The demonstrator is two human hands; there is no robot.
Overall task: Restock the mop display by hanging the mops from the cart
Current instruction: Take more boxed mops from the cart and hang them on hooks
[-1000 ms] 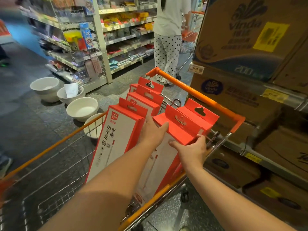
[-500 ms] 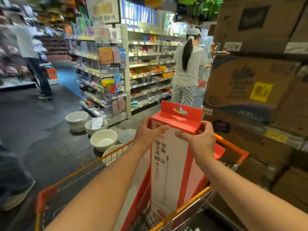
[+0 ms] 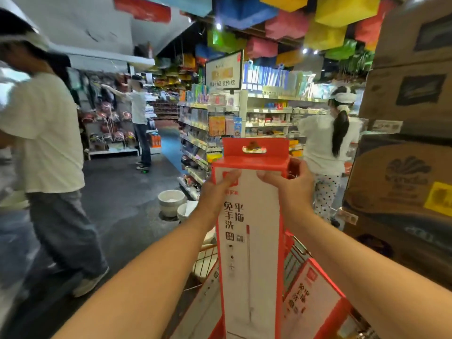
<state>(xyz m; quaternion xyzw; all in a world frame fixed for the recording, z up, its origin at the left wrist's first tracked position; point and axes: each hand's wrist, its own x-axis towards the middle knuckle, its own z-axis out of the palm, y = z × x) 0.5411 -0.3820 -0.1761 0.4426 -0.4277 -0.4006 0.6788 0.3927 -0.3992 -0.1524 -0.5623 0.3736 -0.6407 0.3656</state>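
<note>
The mop box (image 3: 249, 253) stands upright in front of the person, its long axis running straight up and down. The red hang tab with its slot points at the ceiling and the printed white face is turned toward the camera. Its lower end drops out of view at the bottom edge, above the cart (image 3: 205, 263).

Both hands clamp the box just under the red top band. The left hand (image 3: 216, 189) wraps the left edge with its thumb laid across the front. The right hand (image 3: 288, 184) wraps the right edge, thumb on the front, fingers curled round behind.

Two more mop boxes (image 3: 310, 302) lean in the cart, below and to either side of the held one, tilted with their tops toward the right. Only a patch of the cart's wire side shows.

The floor (image 3: 127, 192) is dark and slightly glossy. White bowls (image 3: 171, 200) sit on it near the foot of the shelves (image 3: 244, 113), which are packed with small goods and carry a sign (image 3: 223, 72) on top. Coloured paper bags (image 3: 325, 11) hang from the ceiling. Stacked cardboard cartons (image 3: 403, 167) fill the right side.

A person in a white shirt and jeans (image 3: 46, 143) is close on the left. Another person with a ponytail (image 3: 327, 143) faces the shelves, and a third (image 3: 138, 106) reaches toward a far rack.
</note>
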